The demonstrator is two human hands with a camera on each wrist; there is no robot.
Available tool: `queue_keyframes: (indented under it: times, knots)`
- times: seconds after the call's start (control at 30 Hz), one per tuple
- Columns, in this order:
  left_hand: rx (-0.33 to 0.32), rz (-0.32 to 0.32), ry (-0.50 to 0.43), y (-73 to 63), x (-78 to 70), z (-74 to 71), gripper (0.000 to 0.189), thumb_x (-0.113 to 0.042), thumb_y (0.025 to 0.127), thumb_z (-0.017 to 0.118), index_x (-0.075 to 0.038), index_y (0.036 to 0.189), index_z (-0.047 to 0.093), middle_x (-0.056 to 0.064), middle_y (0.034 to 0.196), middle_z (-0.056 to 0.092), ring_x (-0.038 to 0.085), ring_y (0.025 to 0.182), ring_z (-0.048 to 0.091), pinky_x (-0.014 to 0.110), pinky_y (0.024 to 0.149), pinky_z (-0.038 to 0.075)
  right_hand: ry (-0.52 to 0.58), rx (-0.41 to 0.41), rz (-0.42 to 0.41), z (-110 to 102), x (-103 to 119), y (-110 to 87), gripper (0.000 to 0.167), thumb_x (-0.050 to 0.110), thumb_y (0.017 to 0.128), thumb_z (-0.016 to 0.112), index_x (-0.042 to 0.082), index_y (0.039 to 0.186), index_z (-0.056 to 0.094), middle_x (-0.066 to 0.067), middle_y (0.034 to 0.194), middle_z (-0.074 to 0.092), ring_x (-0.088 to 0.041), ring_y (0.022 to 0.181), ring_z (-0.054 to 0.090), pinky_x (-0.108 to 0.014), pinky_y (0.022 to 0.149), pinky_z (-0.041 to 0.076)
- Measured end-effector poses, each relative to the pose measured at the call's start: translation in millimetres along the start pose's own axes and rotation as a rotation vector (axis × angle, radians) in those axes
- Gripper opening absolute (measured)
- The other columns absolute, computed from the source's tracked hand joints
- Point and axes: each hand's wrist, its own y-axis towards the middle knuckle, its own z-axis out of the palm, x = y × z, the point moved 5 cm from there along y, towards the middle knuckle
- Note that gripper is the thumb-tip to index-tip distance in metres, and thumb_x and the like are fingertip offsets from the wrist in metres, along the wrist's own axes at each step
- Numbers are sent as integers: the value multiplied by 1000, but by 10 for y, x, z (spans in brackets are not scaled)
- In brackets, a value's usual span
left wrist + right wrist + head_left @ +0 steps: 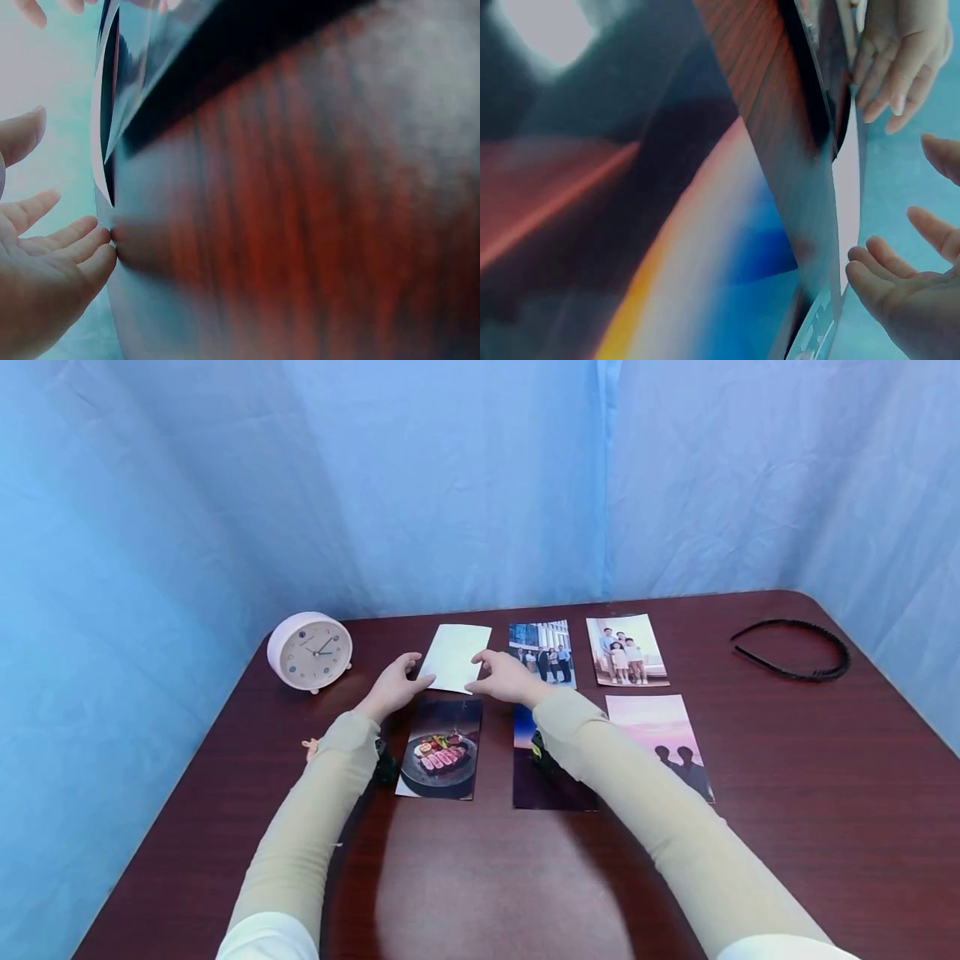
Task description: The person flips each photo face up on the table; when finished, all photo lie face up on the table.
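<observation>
A blank white card (454, 658) lies at the back of the table, left of two photos. Beside its left edge is my left hand (396, 685), thumb and fingers spread apart and holding nothing. My right hand (510, 677) is at the card's right edge, its thumb near the lower right corner. In the left wrist view, the left hand's fingertips (105, 238) are close to the tabletop. The right wrist view shows the right hand (911, 292) with loosely parted fingers. Just in front of the card lies a steak photo (441, 750).
Other photos show a group by a building (551, 639), a family (626, 650) and a pink sky (652, 718); a dark-blue photo (543, 789) lies under the right forearm. A white alarm clock (311, 652) stands left, a black headband (825, 673) lies right, and a small orange item (310, 747) shows beside the left sleeve.
</observation>
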Motion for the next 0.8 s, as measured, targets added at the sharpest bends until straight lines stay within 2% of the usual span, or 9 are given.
queue_keyframes:
  times: [0.13, 0.37, 0.6, 0.8]
  knots:
    - [14, 9, 31, 29, 1, 2, 65, -27, 95, 57, 2, 145, 29, 25, 148, 33, 35, 137, 32, 46, 112, 28, -57, 33, -8, 58, 36, 61, 56, 25, 92, 61, 1, 138, 43, -20, 121, 57, -30, 107, 57, -42, 94, 46]
    - [37, 23, 110, 38, -8, 9, 66, -25, 94, 57, 5, 145, 28, 25, 148, 33, 36, 137, 33, 47, 112, 28, -79, 99, -2, 169, 123, 100, 59, 27, 92, 61, 3, 141, 41, -19, 143, 44, -31, 131, 43, -43, 108, 36]
    - [56, 56, 128, 46, -38, 56, 65, -21, 94, 58, 7, 144, 29, 26, 147, 34, 37, 135, 36, 47, 111, 30, -85, 137, 12, 222, 152, 131, 63, 29, 92, 61, 4, 144, 36, -16, 147, 39, -31, 135, 38, -44, 110, 33]
    - [68, 72, 123, 81, -25, 82, 67, -19, 93, 59, 7, 145, 26, 26, 148, 32, 36, 137, 32, 46, 112, 28, -85, 147, 16, 230, 162, 141, 65, 28, 92, 61, 5, 146, 34, -15, 149, 37, -30, 137, 36, -44, 112, 30]
